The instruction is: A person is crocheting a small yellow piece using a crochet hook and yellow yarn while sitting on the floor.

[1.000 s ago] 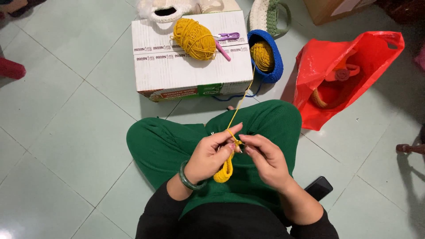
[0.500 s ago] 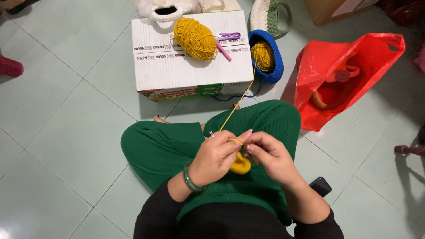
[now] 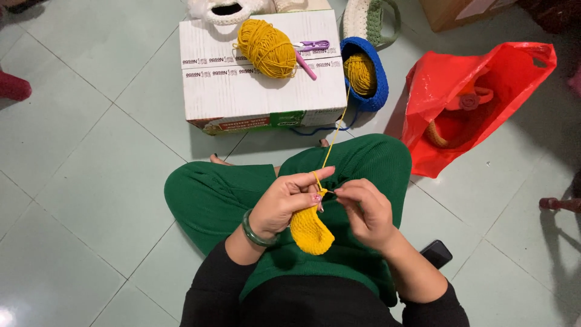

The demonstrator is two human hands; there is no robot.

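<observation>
Mid-stitch on a yellow crochet piece [image 3: 310, 230], hanging over the lap just below the hands. Left hand [image 3: 284, 203] pinching its top edge, strand over the forefinger, running toward 12 o'clock to a yarn ball [image 3: 361, 72] in a blue basket [image 3: 375, 97]. Right hand [image 3: 366, 212] closed — hook itself hidden, apparently between the fingers. Next, probably: another loop drawn through — steady tension needed.

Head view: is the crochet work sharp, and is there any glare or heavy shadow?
Head view: sharp on the yellow crochet piece and both hands, left hand, right hand; soft glare on the floor tiles at bottom left; shadow darkens the right edge.
</observation>
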